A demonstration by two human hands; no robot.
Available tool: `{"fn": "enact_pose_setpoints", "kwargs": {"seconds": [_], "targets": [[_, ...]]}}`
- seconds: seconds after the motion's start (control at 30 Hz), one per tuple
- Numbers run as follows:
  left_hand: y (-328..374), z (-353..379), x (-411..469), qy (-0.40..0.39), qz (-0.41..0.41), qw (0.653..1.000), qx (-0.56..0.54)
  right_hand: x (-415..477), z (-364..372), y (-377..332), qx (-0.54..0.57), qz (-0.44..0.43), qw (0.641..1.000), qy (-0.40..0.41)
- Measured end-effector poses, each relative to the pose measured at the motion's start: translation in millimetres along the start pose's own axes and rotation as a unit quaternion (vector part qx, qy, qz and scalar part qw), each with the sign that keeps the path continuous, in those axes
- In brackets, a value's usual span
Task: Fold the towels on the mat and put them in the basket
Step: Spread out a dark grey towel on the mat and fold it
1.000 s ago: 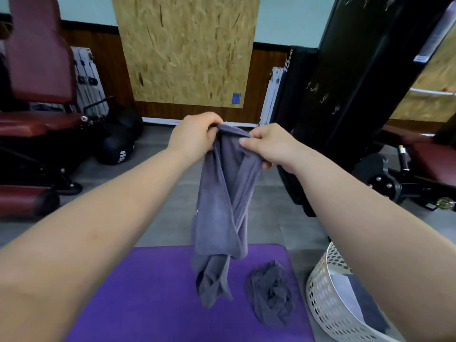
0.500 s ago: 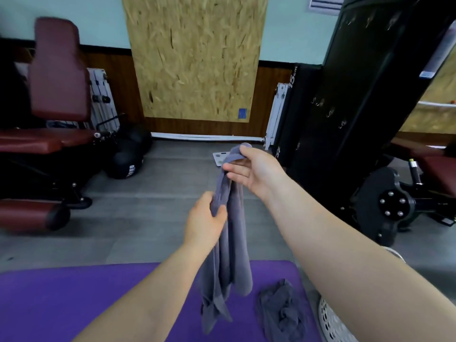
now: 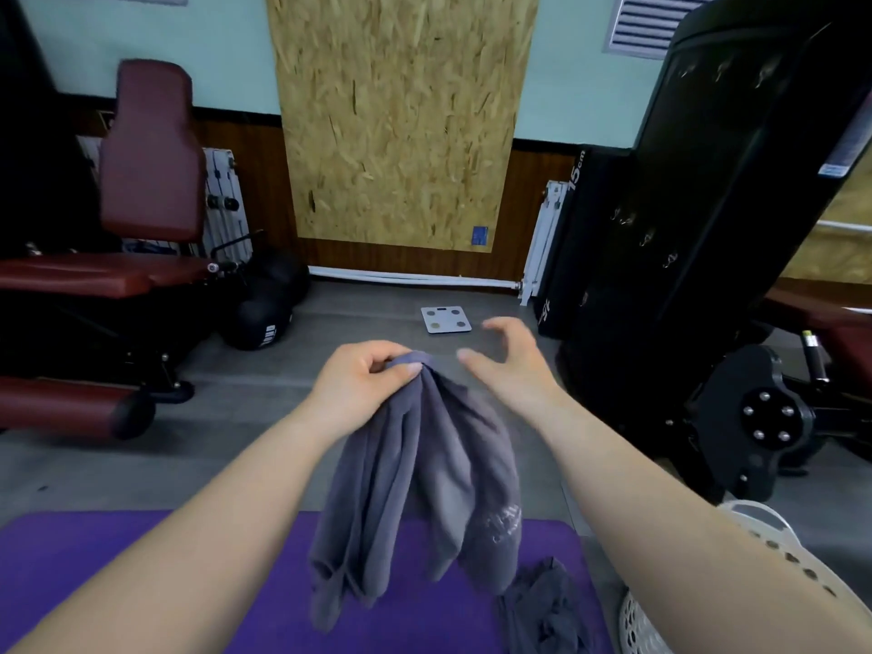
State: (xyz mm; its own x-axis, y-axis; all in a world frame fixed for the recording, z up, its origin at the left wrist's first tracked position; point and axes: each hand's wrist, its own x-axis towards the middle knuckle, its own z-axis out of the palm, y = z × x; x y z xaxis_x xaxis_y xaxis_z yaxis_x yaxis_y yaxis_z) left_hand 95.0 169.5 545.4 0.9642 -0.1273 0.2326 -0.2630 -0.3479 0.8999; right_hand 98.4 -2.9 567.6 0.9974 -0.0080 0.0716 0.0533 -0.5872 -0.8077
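My left hand point(image 3: 363, 380) pinches the top of a grey towel point(image 3: 424, 488), which hangs bunched in folds above the purple mat point(image 3: 141, 568). Just right of the towel's top, my right hand point(image 3: 514, 361) hovers with fingers spread and loosely curved, holding nothing. A second, darker grey towel point(image 3: 542, 611) lies crumpled on the mat's right end. The white perforated basket point(image 3: 646, 625) stands right of the mat, mostly hidden behind my right forearm.
A white bathroom scale point(image 3: 446, 319) lies on the grey floor ahead. Dark red gym benches point(image 3: 94, 271) and black medicine balls point(image 3: 257, 323) stand at the left. A black machine point(image 3: 708, 205) with a round plate fills the right side.
My right hand has let go of the towel's upper end and opened. My left hand has risen and now holds the towel by its top, so the cloth has dropped into wider folds.
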Motion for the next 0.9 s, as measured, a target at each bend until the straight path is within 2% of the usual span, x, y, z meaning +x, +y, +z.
{"fn": "enact_pose_setpoints", "kwargs": {"seconds": [0.07, 0.1, 0.13, 0.23, 0.3, 0.4, 0.57, 0.73, 0.8, 0.9], "targets": [[7, 2, -9, -0.020, 0.016, 1.000, -0.008, -13, 10, -11, 0.070, -0.049, 0.982, -0.165], [10, 1, -14, -0.024, 0.016, 1.000, -0.012, -19, 12, -14, 0.088, -0.049, 0.970, -0.221], [12, -1, -20, -0.023, 0.012, 1.000, -0.009, -24, 13, -14, 0.099, -0.045, 0.964, -0.244], [14, -7, -37, -0.018, 0.000, 0.997, 0.077, -34, 10, -4, 0.059, -0.047, 0.970, -0.232], [15, -8, -51, -0.033, -0.009, 0.984, 0.173, -39, 10, 4, -0.029, -0.080, 0.971, -0.224], [12, -8, -68, -0.031, -0.011, 0.962, 0.271, -46, 18, 11, -0.150, -0.131, 0.954, -0.225], [9, -20, -85, 0.014, 0.027, 0.942, 0.334, -66, 40, 22, -0.317, -0.156, 0.925, -0.139], [-16, -72, -91, 0.066, 0.028, 0.940, 0.334, -57, 64, 37, -0.344, -0.074, 0.930, -0.110], [-44, -112, -87, 0.093, 0.007, 0.932, 0.349, -48, 78, 32, -0.303, -0.046, 0.948, -0.088], [-95, -174, -75, 0.112, -0.032, 0.926, 0.360, -36, 117, 4, -0.227, -0.060, 0.966, -0.110]]}}
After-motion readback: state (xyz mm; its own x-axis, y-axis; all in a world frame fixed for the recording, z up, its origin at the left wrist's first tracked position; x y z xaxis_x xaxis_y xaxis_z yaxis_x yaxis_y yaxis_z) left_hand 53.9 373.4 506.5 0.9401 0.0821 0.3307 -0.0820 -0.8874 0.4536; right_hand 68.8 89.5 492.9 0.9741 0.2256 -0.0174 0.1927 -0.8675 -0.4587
